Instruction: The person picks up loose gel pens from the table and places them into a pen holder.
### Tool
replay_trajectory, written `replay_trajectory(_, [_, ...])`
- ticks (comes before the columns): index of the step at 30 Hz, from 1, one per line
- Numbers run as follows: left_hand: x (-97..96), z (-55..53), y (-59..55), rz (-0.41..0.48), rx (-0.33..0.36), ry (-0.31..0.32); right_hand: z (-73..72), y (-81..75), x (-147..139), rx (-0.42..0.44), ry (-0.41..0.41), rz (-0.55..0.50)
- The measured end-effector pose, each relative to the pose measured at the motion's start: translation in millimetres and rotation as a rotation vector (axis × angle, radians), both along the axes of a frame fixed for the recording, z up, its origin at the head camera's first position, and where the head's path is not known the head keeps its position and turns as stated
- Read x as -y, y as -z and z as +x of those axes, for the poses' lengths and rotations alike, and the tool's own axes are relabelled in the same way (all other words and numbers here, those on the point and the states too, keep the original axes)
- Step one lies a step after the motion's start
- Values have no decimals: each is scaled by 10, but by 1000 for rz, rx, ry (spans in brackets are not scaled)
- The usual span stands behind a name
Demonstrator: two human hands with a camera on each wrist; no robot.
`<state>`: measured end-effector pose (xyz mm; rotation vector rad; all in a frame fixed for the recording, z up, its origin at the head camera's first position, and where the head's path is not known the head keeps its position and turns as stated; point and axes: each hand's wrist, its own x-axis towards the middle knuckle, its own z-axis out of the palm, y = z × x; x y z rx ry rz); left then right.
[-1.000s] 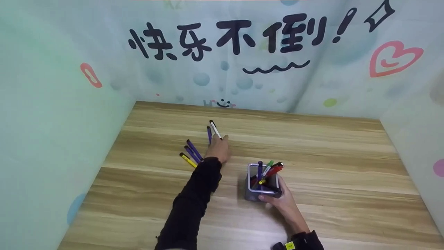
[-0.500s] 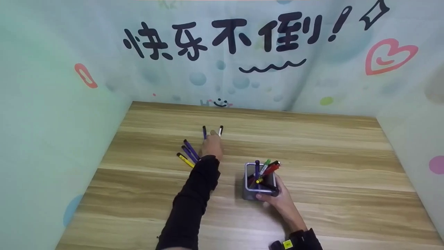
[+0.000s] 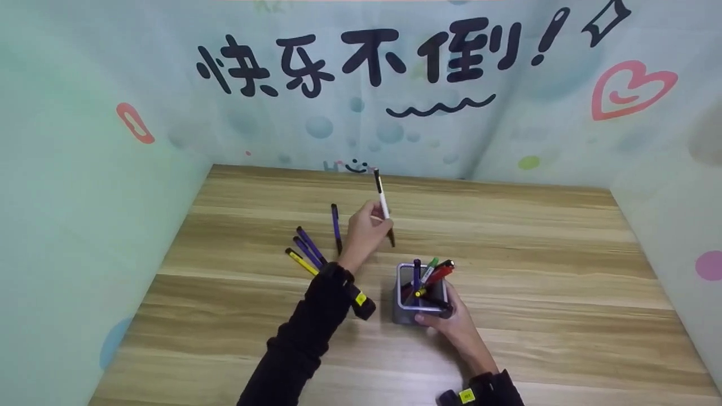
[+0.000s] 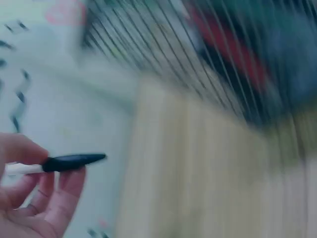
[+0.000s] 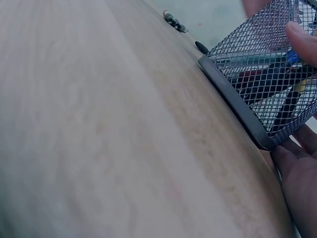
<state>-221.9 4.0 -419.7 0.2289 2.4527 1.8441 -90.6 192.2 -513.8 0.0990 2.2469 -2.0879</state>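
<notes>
Raised over the table, my left hand [image 3: 364, 234] pinches a white pen [image 3: 384, 204] with black ends between thumb and fingers. The pen stands nearly upright, tilted a little, left of and behind the pen holder. In the left wrist view the black tip [image 4: 74, 162] juts past the fingertips. My right hand [image 3: 459, 330] grips the square mesh pen holder [image 3: 405, 314] around its right side and near corner. Several pens stick up inside it, among them a purple pen [image 3: 417, 276], a green-capped pen [image 3: 430, 269] and a red pen [image 3: 440, 274].
Left of my left hand lie purple pens [image 3: 336, 223] and a yellow pen [image 3: 301, 261] with a black end. They rest on a wood-grain table [image 3: 536, 242]. Printed cloth walls [image 3: 316, 146] rise at the back and both sides.
My left hand has reached down among the loose pens, taken hold of the white pen and lifted it rightward toward the holder. My right hand has kept its grip on the holder.
</notes>
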Motion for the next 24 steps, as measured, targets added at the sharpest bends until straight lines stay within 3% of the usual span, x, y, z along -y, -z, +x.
replay_trajectory(4, [-65,261,-281,122,-83,138,-7,-2,6,0,2,1])
replay_trajectory(8, [-123,464,-395,112,-145,252,-6,-4,4,-3,5,5])
replay_trajectory(13, [-177,593,-328,54,-193,333,-6,-2,16,-21,1,17])
replay_trajectory(19, [-201,688,-265,-50,-317,383,-5,-9,23,-41,9,41])
replay_trajectory(24, [-209,721,-247,-246,-447,377,3,-8,26,-33,8,33])
